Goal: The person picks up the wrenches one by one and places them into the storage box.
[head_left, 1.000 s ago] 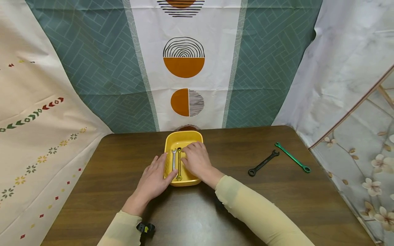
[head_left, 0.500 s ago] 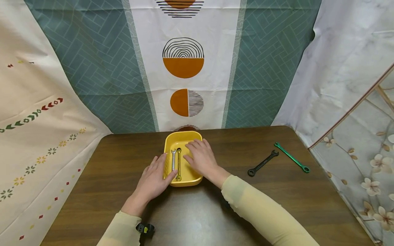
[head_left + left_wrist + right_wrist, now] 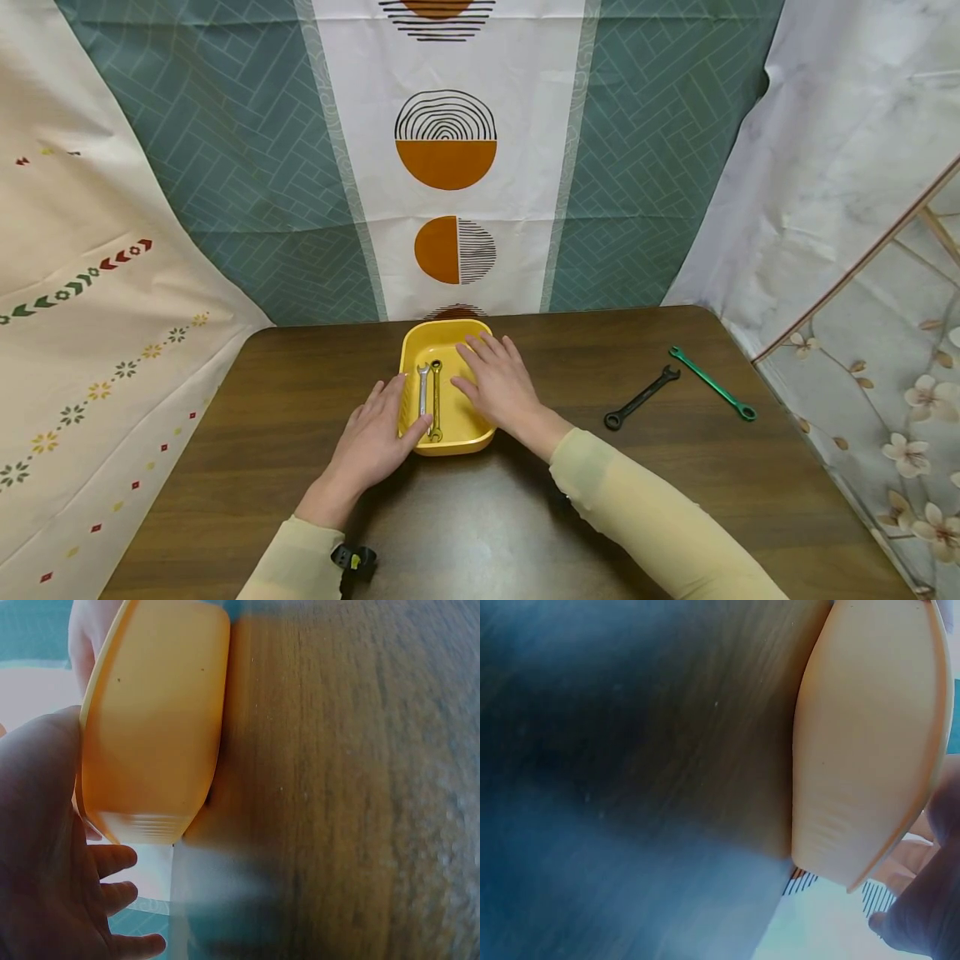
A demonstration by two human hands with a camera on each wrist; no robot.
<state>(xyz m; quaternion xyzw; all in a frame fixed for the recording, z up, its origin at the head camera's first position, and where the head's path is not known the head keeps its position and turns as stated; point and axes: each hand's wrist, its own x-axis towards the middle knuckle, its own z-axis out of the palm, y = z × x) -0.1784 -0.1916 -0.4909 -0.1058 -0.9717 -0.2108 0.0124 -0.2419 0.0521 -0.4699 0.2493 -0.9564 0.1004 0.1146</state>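
A yellow plastic tray (image 3: 468, 425) stands on the table with a silver wrench (image 3: 423, 392) and a gold wrench (image 3: 437, 400) lying side by side in its left half. My left hand (image 3: 375, 433) rests at the tray's left rim, fingers extended along that side and thumb over the near left corner, overlapping the wrenches' lower ends. Over the right rim is my right hand (image 3: 504, 387), its fingers spread and nothing in its grasp. In the left wrist view the thumb lies across the tray's edge, and the other fingers show past its side.
To the right on the brown wooden table (image 3: 570, 517) lie a black wrench (image 3: 641, 399) and a green wrench (image 3: 712, 383), both slanted. A patterned curtain (image 3: 255, 167) hangs right behind the table's far edge. Printed cloths flank the left and right sides.
My right hand has drawn away from the gold wrench toward the tray's right rim, its fingers spreading. The left hand, the tray and both wrenches in it have stayed in place.
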